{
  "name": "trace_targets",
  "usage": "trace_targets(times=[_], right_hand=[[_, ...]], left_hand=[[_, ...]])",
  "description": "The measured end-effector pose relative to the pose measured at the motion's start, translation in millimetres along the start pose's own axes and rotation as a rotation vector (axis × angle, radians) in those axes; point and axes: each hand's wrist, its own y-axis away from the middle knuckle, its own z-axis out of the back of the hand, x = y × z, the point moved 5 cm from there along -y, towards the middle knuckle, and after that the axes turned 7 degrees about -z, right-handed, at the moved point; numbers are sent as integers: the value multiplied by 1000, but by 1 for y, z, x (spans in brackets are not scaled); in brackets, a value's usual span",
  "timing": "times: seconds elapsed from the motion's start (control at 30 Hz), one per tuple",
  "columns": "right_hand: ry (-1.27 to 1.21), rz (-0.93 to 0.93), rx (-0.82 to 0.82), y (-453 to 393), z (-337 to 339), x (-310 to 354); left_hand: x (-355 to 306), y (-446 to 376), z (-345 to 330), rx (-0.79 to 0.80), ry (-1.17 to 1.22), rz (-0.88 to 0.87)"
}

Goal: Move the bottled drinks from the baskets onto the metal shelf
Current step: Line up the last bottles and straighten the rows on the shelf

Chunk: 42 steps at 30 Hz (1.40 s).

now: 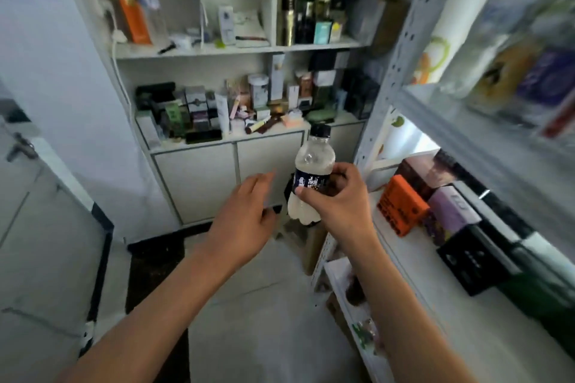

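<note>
My right hand [337, 196] grips a small clear bottle [312, 162] of pale drink around its dark label. The bottle has a black cap, stands upright in the air, and is just left of the metal shelf's [413, 261] front edge. My left hand [245, 211] hovers to the left of the bottle with relaxed fingers, holding nothing and not touching it. No basket is in view.
The metal shelf on the right carries an orange box [401, 205], a purple box [451, 211] and dark boxes [476, 261]; its perforated upright [395, 71] rises beside the bottle. A white cabinet [217, 171] crowded with small boxes and bottles stands ahead. A door [28, 196] is at left.
</note>
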Motion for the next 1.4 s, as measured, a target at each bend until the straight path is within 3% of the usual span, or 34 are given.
trace_targets(times=[0.27,0.5,0.9,1.4], right_hand=[[-41,152,-230,28,79,90],[-40,221,-435,64,154,128],[62,258,-833,149,282,134],[169,113,-1185,231,415,63]], left_hand=[[-80,-51,41,-51,93,-234],[-148,-71,43,-42,167,-426],[-286,-64,10,65,331,-753],[-417,-33,-73,288,343,-874]])
